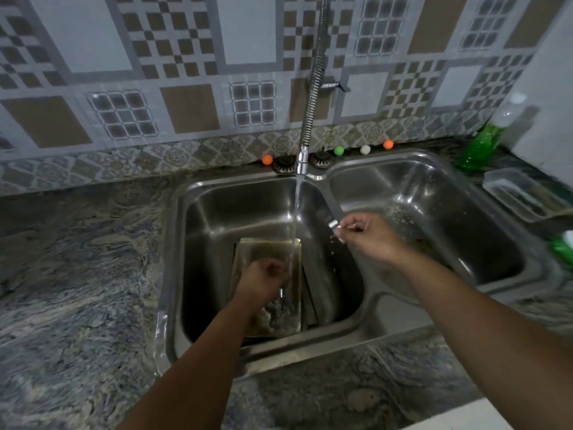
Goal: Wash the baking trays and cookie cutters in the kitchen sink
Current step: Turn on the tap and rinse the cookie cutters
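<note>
A metal baking tray [248,249] lies in the bottom of the left sink basin [214,212], with water pooling in it. Water runs from the spring faucet [302,164] onto the tray. My left hand [262,279] is curled in a fist just left of the stream, above the tray; whether it holds anything is hidden. My right hand [366,235] hovers over the divider between the basins and pinches a small shiny metal cookie cutter [334,224] at its fingertips.
The right basin [434,193] has specks of debris. A green soap bottle [483,141] and a clear plastic container [521,193] stand on the right. Small coloured balls [338,150] and two drain strainers [283,164] line the sink's back ledge. Granite counter [77,259] spreads left.
</note>
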